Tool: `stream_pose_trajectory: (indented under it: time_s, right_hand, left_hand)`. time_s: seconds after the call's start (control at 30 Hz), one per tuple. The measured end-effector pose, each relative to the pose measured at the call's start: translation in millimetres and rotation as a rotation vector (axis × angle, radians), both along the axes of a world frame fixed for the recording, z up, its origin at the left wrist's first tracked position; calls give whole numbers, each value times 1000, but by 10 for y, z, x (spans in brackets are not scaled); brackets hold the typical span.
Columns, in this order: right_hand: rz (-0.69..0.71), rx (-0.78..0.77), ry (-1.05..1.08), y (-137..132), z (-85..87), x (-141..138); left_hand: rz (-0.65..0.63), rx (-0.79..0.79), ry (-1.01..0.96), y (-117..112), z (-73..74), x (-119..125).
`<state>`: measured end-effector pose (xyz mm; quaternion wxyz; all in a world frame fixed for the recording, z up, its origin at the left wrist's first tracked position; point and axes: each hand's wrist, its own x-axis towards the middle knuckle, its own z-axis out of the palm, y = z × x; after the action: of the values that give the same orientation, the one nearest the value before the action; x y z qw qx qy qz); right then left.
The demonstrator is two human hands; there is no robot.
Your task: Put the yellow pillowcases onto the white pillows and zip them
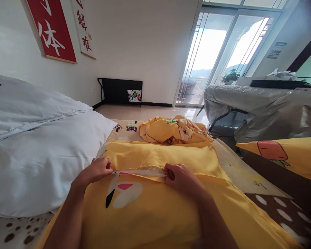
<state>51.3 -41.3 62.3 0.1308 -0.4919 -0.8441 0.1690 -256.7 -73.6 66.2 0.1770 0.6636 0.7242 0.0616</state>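
Note:
A yellow fabric cover lies spread out in front of me, printed with a white, pink and black figure. Its edge has a narrow whitish strip with frayed threads, stretched between my hands. My left hand is closed on the left end of this edge, fingers curled under. At the right end, my right hand pinches the fabric with thumb and fingers. Beyond the strip lies a yellow flap of cloth. Whether the strip is a zipper, I cannot tell.
Puffy white bedding is piled on the left. Crumpled yellow fabric sits at the far end of the patterned bed surface. On the right, yellow cloth with a carrot print sticks out. A plastic-covered table stands near the glass door.

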Motion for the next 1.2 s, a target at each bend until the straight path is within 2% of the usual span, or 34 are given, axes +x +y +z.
stream_pose_trajectory:
  time_s: [0.23,0.5,0.83,1.03,1.2]
  right_hand:
    - [5,-4,-5,8,-21,9]
    - [-3,-11,-12,10,-21,-3]
    - [16,-8,-13,4,-7,-8]
    - [19,-19,-8,7,-9,-6]
    - [39,-13,-25,-3,-5,-17]
  left_hand:
    - [-118,-10,-65,44,-85,-44]
    - [-21,-97,33,25,-26,-24]
    - [146,-69,207,20,-6,98]
    - [177,-84,219,68,-46,170]
    - [197,-113,186,62,-28,136]
